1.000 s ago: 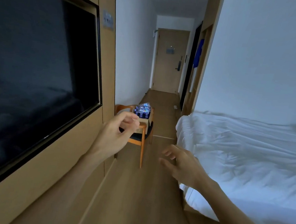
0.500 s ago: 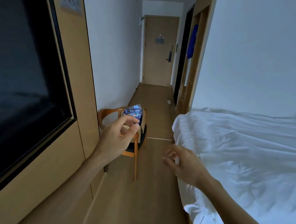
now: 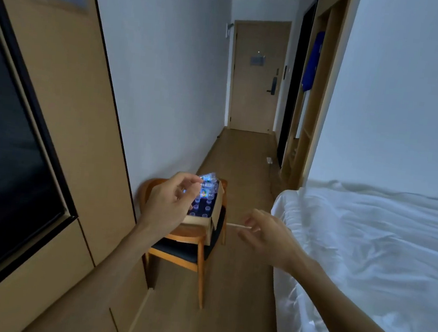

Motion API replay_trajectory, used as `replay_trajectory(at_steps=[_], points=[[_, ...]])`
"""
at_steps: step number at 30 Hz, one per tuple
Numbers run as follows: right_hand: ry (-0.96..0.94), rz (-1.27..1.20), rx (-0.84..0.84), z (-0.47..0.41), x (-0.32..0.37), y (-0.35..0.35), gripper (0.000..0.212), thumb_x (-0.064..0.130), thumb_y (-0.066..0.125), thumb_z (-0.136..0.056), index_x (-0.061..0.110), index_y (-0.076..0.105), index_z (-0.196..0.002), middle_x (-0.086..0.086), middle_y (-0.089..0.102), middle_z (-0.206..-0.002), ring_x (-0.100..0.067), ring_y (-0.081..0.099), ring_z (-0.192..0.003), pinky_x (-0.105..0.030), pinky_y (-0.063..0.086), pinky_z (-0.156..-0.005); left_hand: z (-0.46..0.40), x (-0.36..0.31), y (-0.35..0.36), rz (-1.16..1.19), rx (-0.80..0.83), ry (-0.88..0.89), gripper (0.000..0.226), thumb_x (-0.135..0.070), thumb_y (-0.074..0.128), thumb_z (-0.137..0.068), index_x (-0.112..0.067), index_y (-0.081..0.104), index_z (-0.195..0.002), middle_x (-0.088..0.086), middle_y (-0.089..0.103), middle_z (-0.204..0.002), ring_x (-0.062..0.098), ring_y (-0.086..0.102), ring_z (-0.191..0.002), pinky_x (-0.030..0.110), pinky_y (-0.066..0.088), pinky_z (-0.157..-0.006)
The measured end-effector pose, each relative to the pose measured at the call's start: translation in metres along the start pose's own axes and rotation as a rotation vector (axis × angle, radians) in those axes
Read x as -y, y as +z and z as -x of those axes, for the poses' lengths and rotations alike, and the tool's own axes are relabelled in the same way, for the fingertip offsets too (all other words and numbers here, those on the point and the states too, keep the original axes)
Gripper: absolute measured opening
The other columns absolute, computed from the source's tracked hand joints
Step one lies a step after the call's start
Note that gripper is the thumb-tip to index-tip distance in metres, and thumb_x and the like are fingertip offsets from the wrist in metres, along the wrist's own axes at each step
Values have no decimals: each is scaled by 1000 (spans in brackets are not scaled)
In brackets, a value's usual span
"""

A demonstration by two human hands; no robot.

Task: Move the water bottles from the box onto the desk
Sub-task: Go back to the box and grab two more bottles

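Clear water bottles with blue caps stand packed upright in an open cardboard box.

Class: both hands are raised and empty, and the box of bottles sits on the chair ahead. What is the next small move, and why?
Probably step closer and reach the left hand down into the box on the chair: the bottles are unheld, and the right hand hangs open.
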State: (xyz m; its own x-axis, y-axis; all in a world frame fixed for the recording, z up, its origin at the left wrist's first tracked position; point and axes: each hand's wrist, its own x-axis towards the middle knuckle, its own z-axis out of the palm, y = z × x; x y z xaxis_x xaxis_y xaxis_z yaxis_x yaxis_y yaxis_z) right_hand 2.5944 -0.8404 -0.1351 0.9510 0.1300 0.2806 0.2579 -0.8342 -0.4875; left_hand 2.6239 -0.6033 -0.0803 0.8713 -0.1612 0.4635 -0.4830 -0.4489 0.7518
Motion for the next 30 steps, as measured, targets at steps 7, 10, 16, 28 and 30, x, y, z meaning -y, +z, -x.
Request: replay_trajectory(at_steps=[7, 10, 16, 28, 30], points=[[1, -28, 66, -107, -72, 19, 34, 62, 47, -83, 38, 55, -106, 20, 57, -100, -2, 61, -89, -36, 57, -80, -97, 61, 47, -2, -35, -63, 17, -38, 50, -97, -29, 63, -103, -9, 68, -87, 9, 67, -69, 33, 56, -68], [2, -23, 90, -158, -105, 30, 31, 59, 51, -85, 38, 55, -107, 22, 56, -97, -2, 60, -88, -36, 57, -79, -147, 92, 70, 13, -50, -76, 17, -37, 49, -98, -27, 62, -103, -8, 68, -87, 9, 66, -67, 30, 55, -67], [55, -55, 99, -270, -163, 40, 25, 53, 57, -87, 34, 58, -103, 20, 58, -94, -2, 62, -85, -34, 58, -77, -259, 143, 116, 63, -42, -72, 11, -28, 52, -97, -25, 62, -101, -8, 67, -83, 1, 62, -68, 12, 49, -62], [109, -123, 212, -456, -266, 72, 29, 57, 55, -85, 35, 57, -105, 16, 60, -99, -3, 61, -88, -33, 56, -81, -426, 243, 190, 20, 16, -160, 13, -24, 52, -98, -20, 62, -104, -4, 67, -86, -3, 61, -66, 9, 48, -61], [95, -123, 245, -484, -283, 79, 49, 69, 46, -78, 34, 58, -110, 15, 61, -102, -3, 61, -91, -33, 56, -82, -445, 260, 201, 11, 2, -189, 14, -24, 52, -98, -20, 63, -104, -3, 68, -86, -1, 63, -69, 10, 49, -61]])
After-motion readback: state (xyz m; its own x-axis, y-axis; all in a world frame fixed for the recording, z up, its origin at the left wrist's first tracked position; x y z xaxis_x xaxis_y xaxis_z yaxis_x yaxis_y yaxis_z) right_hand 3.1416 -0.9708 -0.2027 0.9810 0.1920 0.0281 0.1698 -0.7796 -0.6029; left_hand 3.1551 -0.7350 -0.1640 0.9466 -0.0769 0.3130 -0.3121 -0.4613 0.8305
